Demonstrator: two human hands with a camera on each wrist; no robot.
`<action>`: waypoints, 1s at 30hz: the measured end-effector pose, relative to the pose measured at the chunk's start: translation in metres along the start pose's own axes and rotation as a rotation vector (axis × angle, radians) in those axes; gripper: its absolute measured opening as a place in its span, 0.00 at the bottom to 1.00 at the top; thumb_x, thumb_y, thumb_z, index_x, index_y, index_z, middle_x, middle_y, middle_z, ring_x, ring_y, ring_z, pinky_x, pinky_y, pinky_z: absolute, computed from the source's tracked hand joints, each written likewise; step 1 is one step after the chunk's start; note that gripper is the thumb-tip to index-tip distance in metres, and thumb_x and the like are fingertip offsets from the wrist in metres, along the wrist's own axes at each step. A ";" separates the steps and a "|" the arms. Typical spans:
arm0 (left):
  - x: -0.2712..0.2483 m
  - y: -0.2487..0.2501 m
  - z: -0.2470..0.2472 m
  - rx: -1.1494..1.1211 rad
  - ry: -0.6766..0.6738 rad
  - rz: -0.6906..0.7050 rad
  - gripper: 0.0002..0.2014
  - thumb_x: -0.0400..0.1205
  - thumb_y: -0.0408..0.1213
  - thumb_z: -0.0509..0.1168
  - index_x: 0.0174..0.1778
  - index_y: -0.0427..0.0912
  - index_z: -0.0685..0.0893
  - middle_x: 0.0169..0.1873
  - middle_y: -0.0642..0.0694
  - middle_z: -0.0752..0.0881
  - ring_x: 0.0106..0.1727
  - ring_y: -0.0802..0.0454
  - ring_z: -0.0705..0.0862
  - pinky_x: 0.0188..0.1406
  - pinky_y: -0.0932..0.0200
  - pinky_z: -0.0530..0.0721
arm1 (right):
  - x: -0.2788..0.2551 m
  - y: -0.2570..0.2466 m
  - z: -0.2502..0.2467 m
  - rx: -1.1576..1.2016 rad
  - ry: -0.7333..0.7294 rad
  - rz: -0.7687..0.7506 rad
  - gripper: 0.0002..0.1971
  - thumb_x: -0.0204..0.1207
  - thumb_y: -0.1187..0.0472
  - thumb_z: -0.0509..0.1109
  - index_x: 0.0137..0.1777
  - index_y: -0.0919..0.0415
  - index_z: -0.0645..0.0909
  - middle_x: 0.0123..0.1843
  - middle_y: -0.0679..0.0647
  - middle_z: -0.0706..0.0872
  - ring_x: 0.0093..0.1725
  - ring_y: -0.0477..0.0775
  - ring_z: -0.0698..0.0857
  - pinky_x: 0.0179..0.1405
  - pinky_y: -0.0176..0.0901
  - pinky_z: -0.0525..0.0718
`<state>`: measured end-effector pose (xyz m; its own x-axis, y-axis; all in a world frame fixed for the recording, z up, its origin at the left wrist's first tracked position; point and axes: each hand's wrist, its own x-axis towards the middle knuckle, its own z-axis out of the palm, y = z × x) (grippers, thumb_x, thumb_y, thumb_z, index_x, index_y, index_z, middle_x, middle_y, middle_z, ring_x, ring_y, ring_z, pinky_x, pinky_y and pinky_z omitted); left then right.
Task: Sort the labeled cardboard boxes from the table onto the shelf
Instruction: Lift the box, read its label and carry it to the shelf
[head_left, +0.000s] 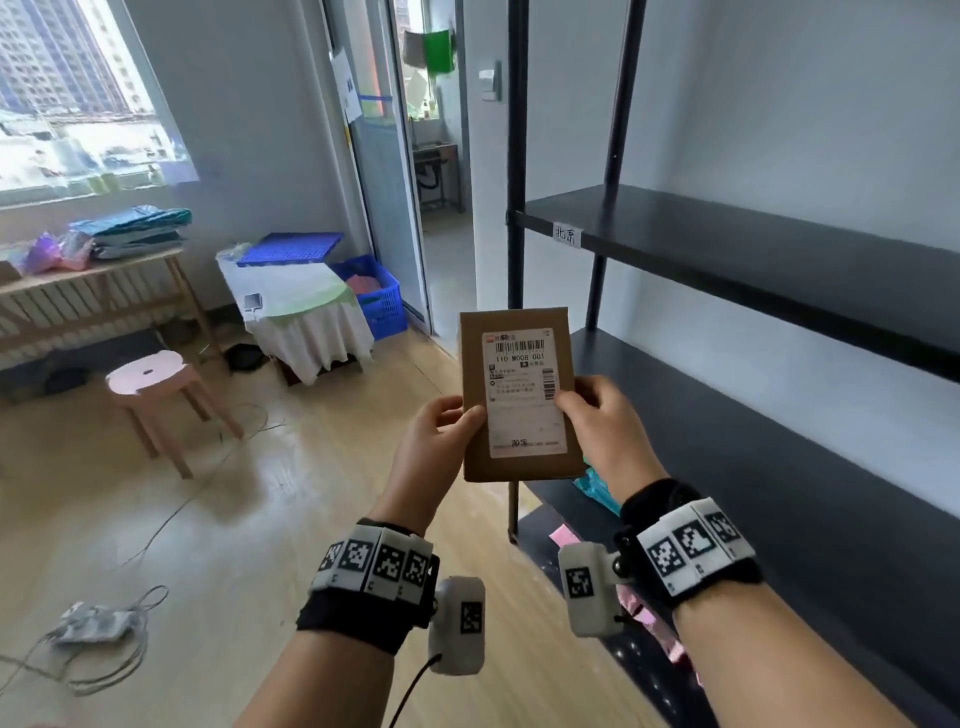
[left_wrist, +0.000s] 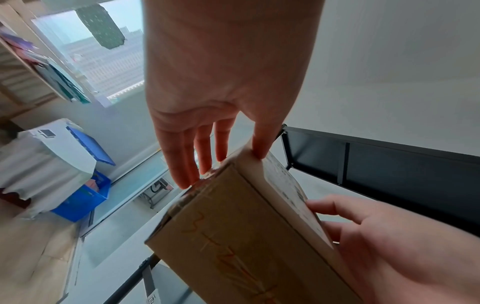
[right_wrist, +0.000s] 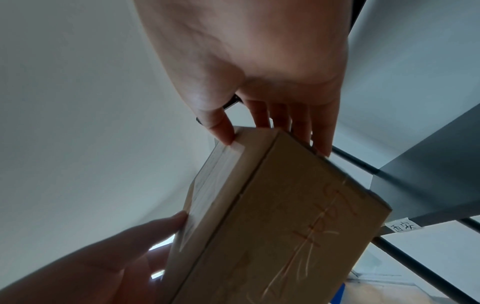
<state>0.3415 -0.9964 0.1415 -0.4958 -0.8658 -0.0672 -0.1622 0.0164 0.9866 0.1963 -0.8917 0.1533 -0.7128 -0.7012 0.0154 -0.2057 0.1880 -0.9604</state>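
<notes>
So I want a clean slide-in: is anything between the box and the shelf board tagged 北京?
Nothing visible. The cardboard box, held by the left hand and right hand, is in open air left of the bare 北京 shelf board; only the upright post stands at its corner.

Black metal shelf unit (head_left: 753, 244) stands at right against a white wall, on dark upright posts. Upper board carries a white paper tag (head_left: 567, 234) on its front edge, handwritten. Lower boards hold a teal packet (head_left: 597, 488) and pink packets (head_left: 563, 535), partly hidden. Wooden floor (head_left: 291, 493) carries a pink stool (head_left: 156, 384), a blue crate (head_left: 379, 296), a cloth-draped stand (head_left: 306, 312), loose cables and a grey bundle (head_left: 93, 623). Slatted wooden table (head_left: 88, 280) at left bears folded teal cloth (head_left: 135, 228) and purple bags (head_left: 52, 252).
</notes>
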 end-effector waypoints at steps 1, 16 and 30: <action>0.012 0.000 -0.008 -0.002 -0.025 0.002 0.19 0.86 0.43 0.67 0.72 0.40 0.80 0.61 0.41 0.88 0.58 0.49 0.89 0.57 0.52 0.90 | 0.004 -0.003 0.009 0.005 0.025 0.010 0.16 0.84 0.49 0.64 0.67 0.55 0.78 0.55 0.50 0.88 0.50 0.47 0.89 0.40 0.37 0.87; 0.150 0.082 -0.012 -0.056 -0.300 0.182 0.16 0.86 0.40 0.67 0.70 0.49 0.83 0.55 0.45 0.90 0.50 0.57 0.91 0.35 0.70 0.89 | 0.106 -0.077 0.010 -0.104 0.337 -0.080 0.11 0.84 0.52 0.65 0.61 0.55 0.73 0.44 0.38 0.79 0.41 0.36 0.80 0.23 0.19 0.74; 0.277 0.178 0.079 -0.014 -0.287 0.327 0.18 0.80 0.46 0.73 0.62 0.43 0.80 0.52 0.46 0.89 0.54 0.48 0.90 0.58 0.50 0.89 | 0.238 -0.125 -0.066 -0.139 0.451 -0.177 0.20 0.78 0.44 0.67 0.60 0.58 0.76 0.54 0.51 0.87 0.54 0.55 0.88 0.55 0.57 0.89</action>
<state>0.1085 -1.1936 0.2865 -0.7365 -0.6422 0.2125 0.0535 0.2578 0.9647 0.0081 -1.0372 0.2956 -0.8714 -0.3691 0.3233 -0.4155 0.2047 -0.8863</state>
